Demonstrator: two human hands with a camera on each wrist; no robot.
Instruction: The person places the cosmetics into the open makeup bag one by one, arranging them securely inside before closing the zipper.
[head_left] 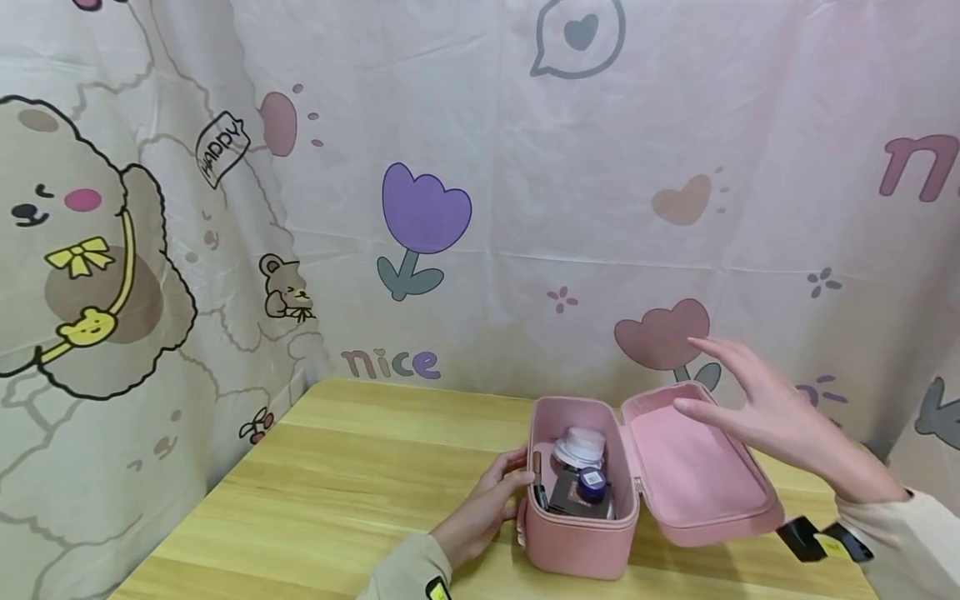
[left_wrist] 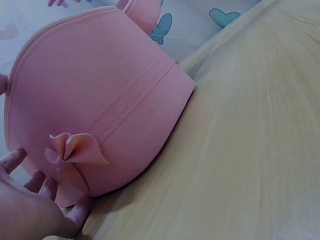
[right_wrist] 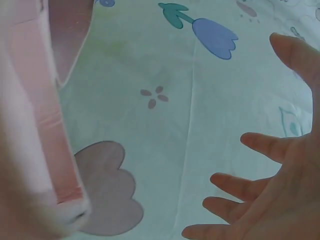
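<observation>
A pink cosmetic case (head_left: 577,546) stands on the table with its lid (head_left: 701,467) swung out to the right. Inside, I see clear-and-white round containers (head_left: 581,447), a small dark blue jar (head_left: 592,483), a dark flat box (head_left: 567,497) and a slim brown-and-black pen-like stick (head_left: 537,481). My left hand (head_left: 483,504) holds the case's left side, thumb by the rim. In the left wrist view, its fingers (left_wrist: 35,181) bend against the case beside a pink bow (left_wrist: 80,149). My right hand (head_left: 776,408), fingers spread, hovers above the lid and holds nothing.
The light wooden table (head_left: 322,492) stretches out to the left of the case. Behind it hangs a printed cloth (head_left: 510,208) with flowers and bears, and the same kind of cloth covers the left side.
</observation>
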